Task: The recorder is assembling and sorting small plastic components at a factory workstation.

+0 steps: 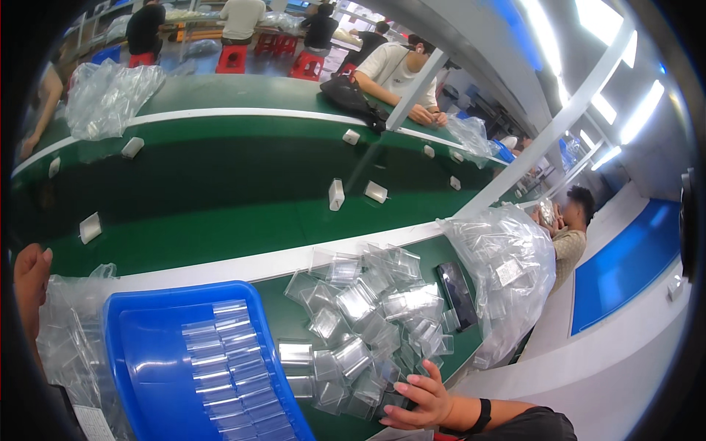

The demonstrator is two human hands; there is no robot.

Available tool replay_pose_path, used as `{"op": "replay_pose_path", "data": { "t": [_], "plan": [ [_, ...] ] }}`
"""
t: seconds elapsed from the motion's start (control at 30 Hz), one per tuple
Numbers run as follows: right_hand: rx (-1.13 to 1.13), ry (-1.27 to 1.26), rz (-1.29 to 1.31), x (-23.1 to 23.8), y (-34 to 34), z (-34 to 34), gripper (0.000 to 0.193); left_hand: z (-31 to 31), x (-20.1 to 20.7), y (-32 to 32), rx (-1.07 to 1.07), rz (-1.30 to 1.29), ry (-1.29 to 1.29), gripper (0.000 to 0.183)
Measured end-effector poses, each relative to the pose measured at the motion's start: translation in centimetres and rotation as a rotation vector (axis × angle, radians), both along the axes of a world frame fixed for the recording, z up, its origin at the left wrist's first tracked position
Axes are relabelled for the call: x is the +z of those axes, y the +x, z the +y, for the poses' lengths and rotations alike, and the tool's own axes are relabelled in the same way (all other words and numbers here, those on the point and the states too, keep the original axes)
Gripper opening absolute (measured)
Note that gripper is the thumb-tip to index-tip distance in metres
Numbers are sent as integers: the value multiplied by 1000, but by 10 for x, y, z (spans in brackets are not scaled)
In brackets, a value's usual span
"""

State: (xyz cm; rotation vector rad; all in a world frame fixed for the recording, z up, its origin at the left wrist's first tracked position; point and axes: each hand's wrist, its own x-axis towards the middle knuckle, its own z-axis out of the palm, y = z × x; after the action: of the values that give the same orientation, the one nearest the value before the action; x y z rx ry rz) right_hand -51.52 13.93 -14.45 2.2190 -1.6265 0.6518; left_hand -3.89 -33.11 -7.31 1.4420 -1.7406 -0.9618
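Observation:
My right hand hovers over the lower right edge of a loose pile of clear plastic sleeves, its fingers spread and nothing visibly gripped. A dark band circles that wrist. At the far left rim my left hand shows in part, fingers curled; what they may hold is hidden. Below it lies a clear plastic bag. Between the hands sits a blue tray, where similar clear sleeves are lined up in overlapping columns along its right side.
Beyond a white rail runs a green conveyor belt carrying several small white boxes. A black phone-like object lies beside the pile, near a large clear bag. A white post rises at right. Several people sit across the belt.

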Motion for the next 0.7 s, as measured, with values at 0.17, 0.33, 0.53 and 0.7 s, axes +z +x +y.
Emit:
{"op": "replay_pose_path", "data": {
  "t": [0.17,0.33,0.53,0.7],
  "plan": [
    [55,-57,25,-1,-6,-2,41,0,-3,2,-9,-12,1,33],
    [115,-30,-25,6,-7,-6,31,0,-8,7,-22,-20,-22,32],
    [117,-34,-30,3,-7,-4,33,0,-10,16,-36,-21,-49,32],
    [98,-12,-18,6,-5,-5,34,-6,-14,28,2,-25,-23,32]
  ]
}}
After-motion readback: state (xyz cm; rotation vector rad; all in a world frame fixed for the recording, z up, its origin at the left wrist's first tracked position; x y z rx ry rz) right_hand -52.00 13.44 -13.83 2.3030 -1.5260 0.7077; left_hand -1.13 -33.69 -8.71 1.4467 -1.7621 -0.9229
